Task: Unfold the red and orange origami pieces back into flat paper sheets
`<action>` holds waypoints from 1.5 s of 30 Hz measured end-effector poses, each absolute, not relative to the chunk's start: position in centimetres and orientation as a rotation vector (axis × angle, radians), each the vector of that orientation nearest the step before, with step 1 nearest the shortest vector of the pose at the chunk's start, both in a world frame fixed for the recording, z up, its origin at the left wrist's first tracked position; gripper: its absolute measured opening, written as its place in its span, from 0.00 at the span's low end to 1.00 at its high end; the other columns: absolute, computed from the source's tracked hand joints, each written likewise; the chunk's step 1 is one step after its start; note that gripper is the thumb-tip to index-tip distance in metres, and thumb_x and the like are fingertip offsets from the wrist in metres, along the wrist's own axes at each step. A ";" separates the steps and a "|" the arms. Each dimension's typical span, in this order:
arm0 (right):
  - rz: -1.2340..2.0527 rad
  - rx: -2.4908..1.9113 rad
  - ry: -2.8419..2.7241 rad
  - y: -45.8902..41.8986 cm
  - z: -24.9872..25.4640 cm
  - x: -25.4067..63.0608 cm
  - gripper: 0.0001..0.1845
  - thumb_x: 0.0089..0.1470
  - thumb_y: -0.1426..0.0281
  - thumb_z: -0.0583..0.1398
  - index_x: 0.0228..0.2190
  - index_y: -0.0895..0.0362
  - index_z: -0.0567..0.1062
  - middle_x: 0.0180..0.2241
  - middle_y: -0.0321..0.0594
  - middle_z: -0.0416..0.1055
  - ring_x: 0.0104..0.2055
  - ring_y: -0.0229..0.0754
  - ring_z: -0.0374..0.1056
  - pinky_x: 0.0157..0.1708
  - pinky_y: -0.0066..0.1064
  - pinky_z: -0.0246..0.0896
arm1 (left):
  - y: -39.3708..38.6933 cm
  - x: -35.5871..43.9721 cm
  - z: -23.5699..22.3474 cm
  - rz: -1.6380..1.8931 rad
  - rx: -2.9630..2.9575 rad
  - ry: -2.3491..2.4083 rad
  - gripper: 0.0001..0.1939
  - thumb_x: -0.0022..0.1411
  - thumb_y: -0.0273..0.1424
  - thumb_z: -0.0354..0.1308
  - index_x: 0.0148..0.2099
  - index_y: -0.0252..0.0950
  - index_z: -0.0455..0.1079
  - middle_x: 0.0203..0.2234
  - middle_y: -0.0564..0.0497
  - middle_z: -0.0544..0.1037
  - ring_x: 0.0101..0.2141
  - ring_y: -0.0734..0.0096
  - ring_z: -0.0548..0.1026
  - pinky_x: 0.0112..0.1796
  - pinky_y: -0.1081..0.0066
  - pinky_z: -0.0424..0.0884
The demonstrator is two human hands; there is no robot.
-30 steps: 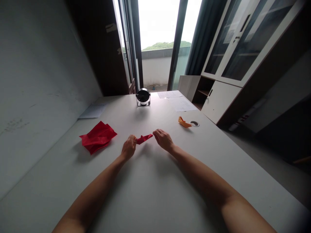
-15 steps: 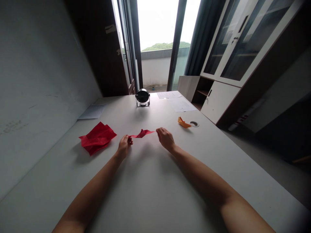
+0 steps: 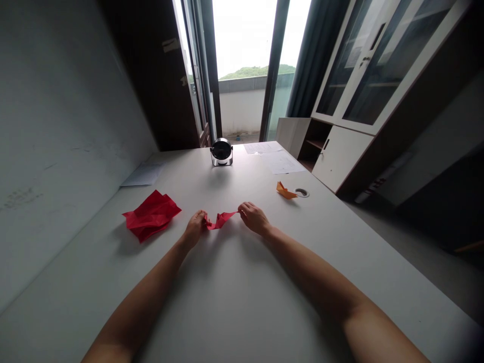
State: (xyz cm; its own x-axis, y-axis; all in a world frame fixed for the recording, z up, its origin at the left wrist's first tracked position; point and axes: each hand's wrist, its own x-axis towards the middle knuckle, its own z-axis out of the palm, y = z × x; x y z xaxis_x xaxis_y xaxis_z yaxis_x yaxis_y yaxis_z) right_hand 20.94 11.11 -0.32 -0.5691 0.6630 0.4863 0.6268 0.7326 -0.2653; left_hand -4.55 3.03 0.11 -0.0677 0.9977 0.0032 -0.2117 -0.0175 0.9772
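Holding the red strip (image 3: 222,220) at both ends, mid-frame, seemingly just above the worktop (image 3: 227,307). Pinching the left end in the left hand (image 3: 194,228), the right end in the right hand (image 3: 253,218). Narrow grip on both sides; too small in view to make out each fingertip.

Drawn out nearly straight half a second ago, now gone slack: dipping beside the left hand, rising to a folded peak in the middle, then slanting up toward the right hand. Brought a little closer together, too, with the right hand shifted slightly left and lower in the frame.

Looks like a pull eased off, not a release — probably midway through shaping the strip, with neither end let go. Likely to crease or tear easily if tugged hard again, being thin paper by the look of it.

No change for the red paper (image 3: 153,218) at the left of the frame, nor for the orange boat (image 3: 286,191) right of centre — close beside the tape (image 3: 307,194), contact hard to tell.
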 end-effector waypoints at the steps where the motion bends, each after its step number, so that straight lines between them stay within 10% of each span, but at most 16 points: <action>1: 0.094 -1.025 -2.378 11.0 -0.3 20.9 0.05 0.60 0.74 0.55 0.36 0.55 0.71 0.34 0.40 0.74 0.36 0.41 0.66 0.34 0.29 0.56 | 2.8 -4.1 0.1 1.292 1.111 1.147 0.15 0.63 0.42 0.54 0.31 0.36 0.61 0.22 0.56 0.68 0.24 0.75 0.68 0.31 0.73 0.66; 14: 0.100 -1.182 -2.480 10.1 0.1 20.5 0.04 0.58 0.70 0.57 0.33 0.54 0.72 0.30 0.38 0.74 0.29 0.39 0.65 0.28 0.28 0.48 | 0.4 -1.6 2.0 0.817 1.990 1.642 0.07 0.59 0.38 0.58 0.34 0.41 0.71 0.21 0.55 0.72 0.23 0.71 0.65 0.28 0.72 0.55; 25: 0.116 -0.639 -2.431 8.2 1.3 19.2 0.07 0.61 0.71 0.57 0.39 0.54 0.75 0.40 0.44 0.73 0.44 0.46 0.64 0.48 0.39 0.55 | 0.5 -1.6 2.0 0.855 1.929 1.666 0.13 0.57 0.43 0.60 0.30 0.39 0.67 0.20 0.55 0.69 0.22 0.71 0.62 0.27 0.71 0.50; 45: 0.635 -0.546 -2.417 8.2 -0.4 17.9 0.13 0.53 0.80 0.58 0.32 0.55 0.80 0.31 0.37 0.77 0.34 0.37 0.69 0.38 0.27 0.63 | 1.1 -1.9 1.1 0.889 1.824 1.627 0.14 0.55 0.42 0.62 0.37 0.41 0.66 0.23 0.56 0.72 0.24 0.69 0.68 0.29 0.72 0.57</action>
State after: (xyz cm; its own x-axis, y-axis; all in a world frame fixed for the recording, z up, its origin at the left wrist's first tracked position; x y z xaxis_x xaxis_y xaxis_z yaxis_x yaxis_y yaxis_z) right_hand 17.91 8.18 -0.35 -0.7507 0.5068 0.4237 0.2331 0.8034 -0.5480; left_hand -1.93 1.08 1.07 0.0561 0.9908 0.1235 0.6391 -0.1306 0.7580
